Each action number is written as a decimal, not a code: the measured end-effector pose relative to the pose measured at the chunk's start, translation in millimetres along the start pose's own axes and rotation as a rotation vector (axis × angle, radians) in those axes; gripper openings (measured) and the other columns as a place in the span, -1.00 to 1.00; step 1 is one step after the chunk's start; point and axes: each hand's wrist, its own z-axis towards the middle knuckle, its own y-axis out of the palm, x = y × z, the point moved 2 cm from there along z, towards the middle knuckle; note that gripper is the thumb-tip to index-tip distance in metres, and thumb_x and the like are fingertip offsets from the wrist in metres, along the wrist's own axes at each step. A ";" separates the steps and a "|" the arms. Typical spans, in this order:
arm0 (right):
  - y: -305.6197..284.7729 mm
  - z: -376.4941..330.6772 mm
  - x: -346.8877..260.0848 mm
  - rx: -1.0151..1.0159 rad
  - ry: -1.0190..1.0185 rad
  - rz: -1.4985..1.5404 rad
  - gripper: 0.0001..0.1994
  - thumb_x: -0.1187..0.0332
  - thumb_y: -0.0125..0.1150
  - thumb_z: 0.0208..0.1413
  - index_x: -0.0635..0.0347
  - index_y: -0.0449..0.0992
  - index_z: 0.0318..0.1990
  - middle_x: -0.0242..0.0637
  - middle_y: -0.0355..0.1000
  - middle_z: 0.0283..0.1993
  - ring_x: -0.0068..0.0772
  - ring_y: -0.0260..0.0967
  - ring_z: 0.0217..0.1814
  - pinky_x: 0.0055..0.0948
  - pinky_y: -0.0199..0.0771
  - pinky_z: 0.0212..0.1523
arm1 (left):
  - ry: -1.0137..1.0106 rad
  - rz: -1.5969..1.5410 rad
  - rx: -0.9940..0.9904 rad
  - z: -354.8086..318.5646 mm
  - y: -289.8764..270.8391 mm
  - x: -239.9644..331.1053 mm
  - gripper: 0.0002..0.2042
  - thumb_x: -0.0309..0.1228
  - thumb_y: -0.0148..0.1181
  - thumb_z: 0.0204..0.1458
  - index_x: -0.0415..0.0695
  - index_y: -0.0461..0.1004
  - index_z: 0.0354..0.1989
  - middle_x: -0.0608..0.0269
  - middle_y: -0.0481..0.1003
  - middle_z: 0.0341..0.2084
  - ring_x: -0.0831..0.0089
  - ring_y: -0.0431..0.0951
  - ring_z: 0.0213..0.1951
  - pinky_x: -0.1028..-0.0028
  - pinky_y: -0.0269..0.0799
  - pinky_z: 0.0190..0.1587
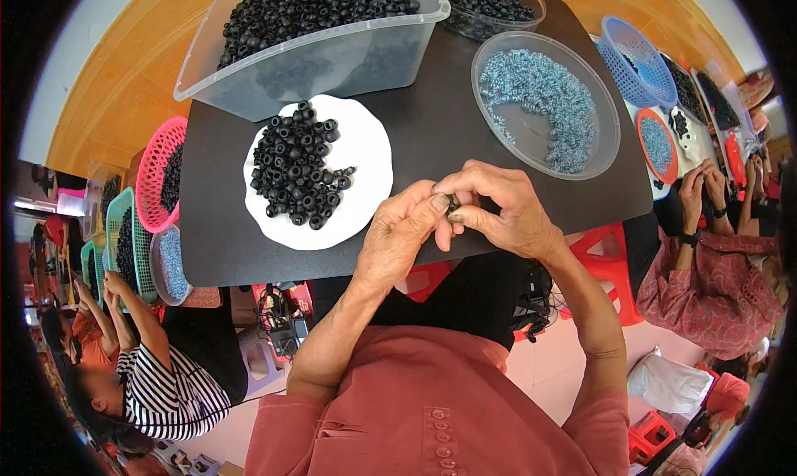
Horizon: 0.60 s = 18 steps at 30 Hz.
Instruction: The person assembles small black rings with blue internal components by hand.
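My left hand and my right hand meet just over the near edge of the dark table. Between their fingertips they pinch one small black cap-like piece, mostly covered by the fingers. Left of them lies a white scalloped plate with a heap of small round black pieces, several showing a hole in the end. To the far right stands a round clear tub of tiny translucent blue pieces.
A large clear bin of black pieces stands at the table's back, beside a round clear bowl of more. People work at tables on both sides, near a pink basket and a blue basket. Red stools stand below.
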 end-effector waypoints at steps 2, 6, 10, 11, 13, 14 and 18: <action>2.0 0.9 -2.1 -0.006 0.029 0.016 -0.76 0.59 0.22 -0.12 0.23 0.44 -0.23 -0.37 0.27 -0.52 -0.58 0.26 -0.55 -0.55 0.32 -0.52 | -0.003 0.002 -0.004 -0.7 -2.0 -0.7 -0.74 -0.28 -0.14 0.24 -0.23 0.39 -0.31 0.31 0.42 -0.62 0.65 0.36 -0.47 0.67 0.23 -0.39; 4.6 5.8 -8.7 -0.013 0.046 0.015 -0.83 0.60 0.19 -0.09 0.26 0.39 -0.31 -0.35 0.26 -0.53 -0.58 0.27 -0.56 -0.55 0.33 -0.53 | -0.015 -0.001 0.010 -0.3 -2.1 -0.6 -0.73 -0.26 -0.12 0.23 -0.21 0.39 -0.30 0.33 0.40 -0.62 0.70 0.31 -0.52 0.70 0.14 -0.48; 5.8 9.3 -8.9 -0.031 0.073 0.016 -0.86 0.60 0.17 -0.07 0.27 0.37 -0.32 -0.35 0.26 -0.53 -0.58 0.28 -0.58 -0.55 0.33 -0.54 | 0.005 -0.027 0.049 -0.4 2.1 1.4 -0.72 -0.25 -0.12 0.23 -0.23 0.40 -0.28 0.34 0.39 -0.62 0.70 0.30 -0.52 0.70 0.13 -0.49; 6.1 10.6 -7.6 -0.036 0.069 0.028 -0.86 0.60 0.16 -0.07 0.26 0.37 -0.33 -0.34 0.27 -0.53 -0.58 0.28 -0.59 -0.55 0.34 -0.55 | 0.003 -0.027 0.054 -1.1 -0.4 1.4 -0.72 -0.25 -0.12 0.23 -0.23 0.40 -0.28 0.34 0.39 -0.62 0.70 0.30 -0.52 0.70 0.13 -0.49; 6.1 10.4 -5.6 -0.042 0.067 0.036 -0.86 0.60 0.16 -0.07 0.26 0.37 -0.33 -0.34 0.27 -0.53 -0.58 0.27 -0.59 -0.55 0.34 -0.56 | -0.028 0.055 0.033 -1.0 -3.8 0.9 -0.72 -0.27 -0.14 0.24 -0.26 0.40 -0.24 0.33 0.38 -0.61 0.69 0.31 -0.51 0.69 0.17 -0.46; 7.2 8.9 -3.4 -0.036 0.070 0.066 -0.86 0.60 0.16 -0.07 0.26 0.37 -0.33 -0.35 0.25 -0.54 -0.59 0.28 -0.59 -0.56 0.35 -0.56 | -0.028 0.053 0.034 -1.3 -2.7 0.9 -0.72 -0.27 -0.14 0.24 -0.26 0.40 -0.24 0.33 0.38 -0.61 0.69 0.31 -0.51 0.69 0.17 -0.46; 8.0 5.3 1.2 -0.018 0.088 0.133 -0.84 0.60 0.17 -0.08 0.26 0.40 -0.29 -0.38 0.20 -0.55 -0.61 0.28 -0.58 -0.56 0.36 -0.55 | -0.010 -0.011 -0.001 -1.8 1.2 4.6 -0.71 -0.30 -0.17 0.25 -0.29 0.40 -0.21 0.32 0.38 -0.57 0.66 0.35 -0.48 0.68 0.22 -0.42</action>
